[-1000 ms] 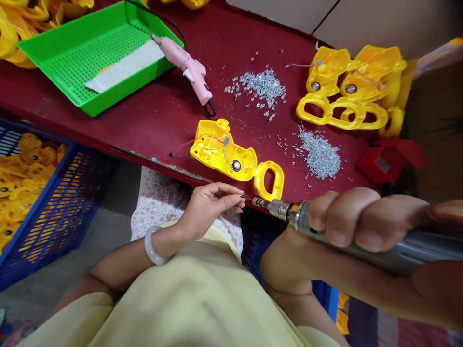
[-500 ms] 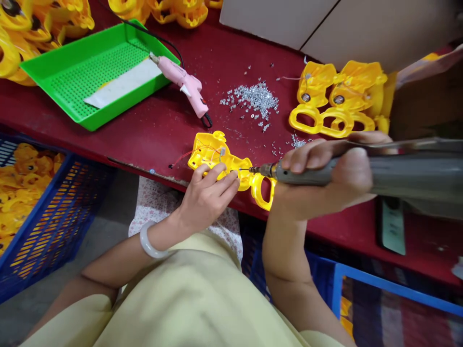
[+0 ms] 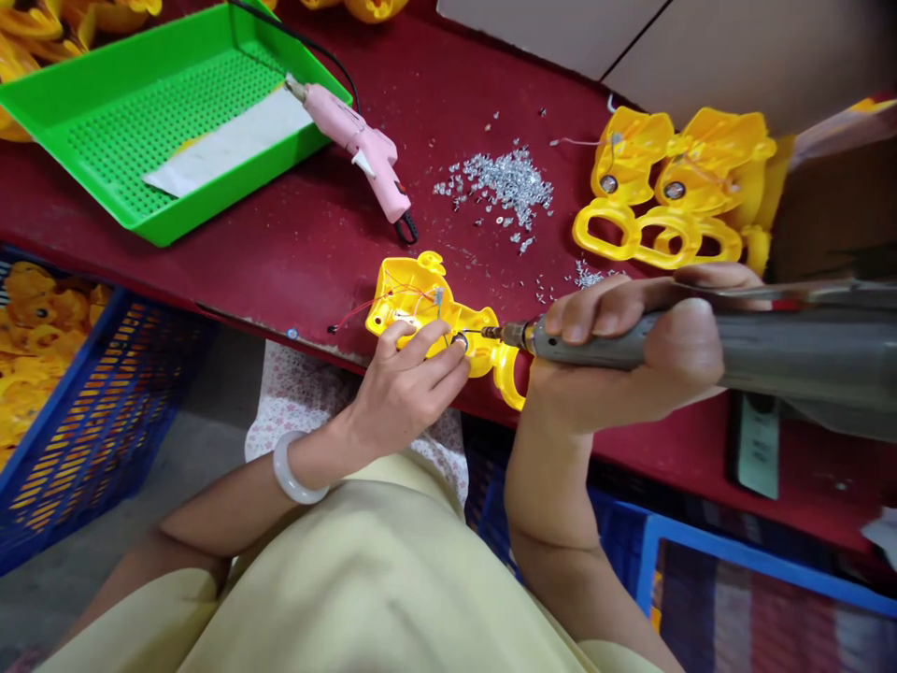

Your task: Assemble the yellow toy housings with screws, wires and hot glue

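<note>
A yellow housing, lying on the red bench, is gripped by the left hand. A rotary tool is clenched in the right hand, its bit held just beside the housing's metal disc; contact cannot be told.

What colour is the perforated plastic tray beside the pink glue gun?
Bright green; the perforated plastic tray shows best in the head view.

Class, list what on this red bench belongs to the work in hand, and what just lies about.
In use: left hand, yellow plastic shell, right hand, grey rotary tool.
Lying about: pink glue gun, green tray, silver metal bits, other yellow shells.
</note>
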Demonstrator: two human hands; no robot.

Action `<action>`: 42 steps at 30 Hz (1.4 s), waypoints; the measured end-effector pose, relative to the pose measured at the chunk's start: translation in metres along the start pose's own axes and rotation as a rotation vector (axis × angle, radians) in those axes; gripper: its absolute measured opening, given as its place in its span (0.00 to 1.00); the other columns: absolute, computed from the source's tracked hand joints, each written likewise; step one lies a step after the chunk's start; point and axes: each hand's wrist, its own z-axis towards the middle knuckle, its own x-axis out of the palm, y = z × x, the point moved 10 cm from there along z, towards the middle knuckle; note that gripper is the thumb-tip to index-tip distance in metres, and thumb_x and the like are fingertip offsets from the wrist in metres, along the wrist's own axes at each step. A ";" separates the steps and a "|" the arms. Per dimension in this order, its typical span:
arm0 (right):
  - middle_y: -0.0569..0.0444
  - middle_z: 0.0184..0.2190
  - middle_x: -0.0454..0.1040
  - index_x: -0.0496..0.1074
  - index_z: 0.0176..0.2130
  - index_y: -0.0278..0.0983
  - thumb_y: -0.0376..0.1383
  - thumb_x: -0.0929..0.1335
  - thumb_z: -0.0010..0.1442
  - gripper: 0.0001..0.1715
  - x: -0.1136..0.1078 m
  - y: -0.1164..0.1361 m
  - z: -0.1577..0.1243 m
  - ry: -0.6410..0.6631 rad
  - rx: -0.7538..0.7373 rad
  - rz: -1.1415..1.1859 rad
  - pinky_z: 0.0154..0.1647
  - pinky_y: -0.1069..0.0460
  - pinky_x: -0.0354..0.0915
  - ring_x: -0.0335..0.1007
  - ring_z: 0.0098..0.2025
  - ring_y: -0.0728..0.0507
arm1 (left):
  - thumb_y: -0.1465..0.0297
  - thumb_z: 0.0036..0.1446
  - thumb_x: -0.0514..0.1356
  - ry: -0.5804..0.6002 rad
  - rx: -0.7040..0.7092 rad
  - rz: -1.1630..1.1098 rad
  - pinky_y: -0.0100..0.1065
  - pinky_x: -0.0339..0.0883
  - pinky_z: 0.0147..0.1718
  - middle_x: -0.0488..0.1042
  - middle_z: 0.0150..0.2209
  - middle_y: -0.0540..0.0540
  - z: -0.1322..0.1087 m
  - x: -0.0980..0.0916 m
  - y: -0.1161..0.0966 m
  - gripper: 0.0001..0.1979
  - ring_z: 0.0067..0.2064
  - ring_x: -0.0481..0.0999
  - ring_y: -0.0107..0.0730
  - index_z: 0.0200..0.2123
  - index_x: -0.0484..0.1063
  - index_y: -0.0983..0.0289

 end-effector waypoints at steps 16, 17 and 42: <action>0.64 0.17 0.49 0.60 0.29 0.43 0.40 0.64 0.54 0.06 0.018 -0.005 0.009 0.139 0.028 -0.024 0.15 0.56 0.48 0.46 0.15 0.53 | 0.76 0.66 0.53 -0.018 0.030 -0.037 0.45 0.54 0.56 0.78 0.49 0.56 0.000 0.001 0.001 0.12 0.58 0.70 0.41 0.44 0.75 0.61; 0.64 0.17 0.50 0.61 0.30 0.44 0.39 0.65 0.53 0.05 0.018 -0.008 0.010 0.129 0.049 -0.015 0.15 0.56 0.47 0.46 0.15 0.53 | 0.77 0.65 0.53 -0.022 0.024 -0.061 0.45 0.54 0.56 0.78 0.49 0.56 0.000 0.001 0.001 0.12 0.58 0.70 0.41 0.44 0.75 0.61; 0.58 0.20 0.70 0.75 0.47 0.39 0.41 0.68 0.53 0.21 -0.057 0.048 -0.011 0.322 -0.140 0.102 0.14 0.51 0.60 0.63 0.16 0.46 | 0.75 0.59 0.58 0.161 0.034 0.219 0.44 0.61 0.45 0.78 0.39 0.58 0.106 -0.027 0.034 0.07 0.43 0.75 0.43 0.39 0.76 0.65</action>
